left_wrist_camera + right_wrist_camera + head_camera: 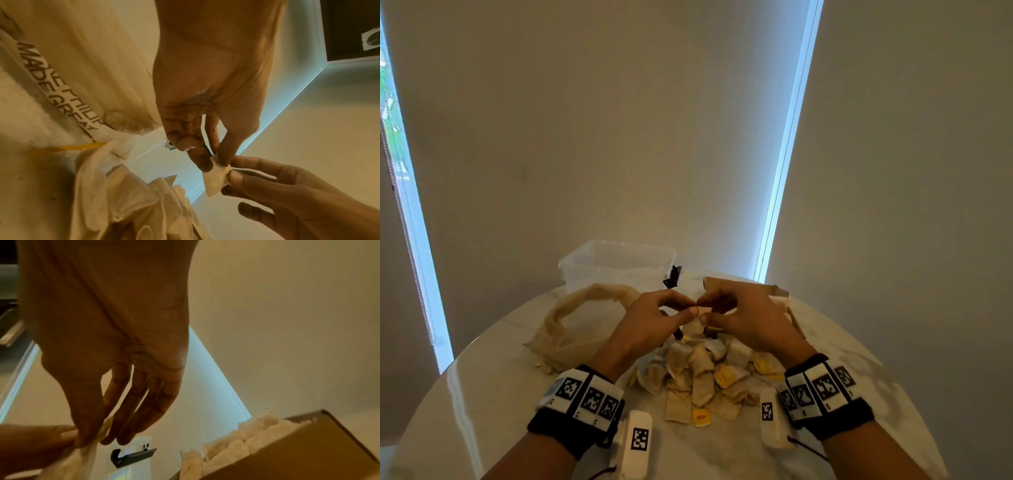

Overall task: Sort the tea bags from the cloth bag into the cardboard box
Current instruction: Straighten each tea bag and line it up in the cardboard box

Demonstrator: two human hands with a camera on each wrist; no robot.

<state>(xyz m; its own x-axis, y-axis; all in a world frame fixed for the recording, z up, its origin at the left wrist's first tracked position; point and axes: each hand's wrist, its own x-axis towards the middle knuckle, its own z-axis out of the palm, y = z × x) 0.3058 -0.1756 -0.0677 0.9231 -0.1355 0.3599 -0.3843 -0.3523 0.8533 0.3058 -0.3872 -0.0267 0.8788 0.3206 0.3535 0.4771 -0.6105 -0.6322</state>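
hands meet above the heap of pale paper tea bags point(702, 380) on the round white marble table point(493, 346). left hand point(650, 322) and right hand point(746, 318) both pinch one small cream tea bag point(216, 177) between thumb and fingertips. crumpled beige cloth bag point(571, 325) lies left of the heap; brown cardboard box point(298, 449), holding tea bags, stands right of it.

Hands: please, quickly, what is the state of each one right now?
Left hand: closed, pinching one tea bag.
Right hand: closed, pinching the same tea bag from the other side.
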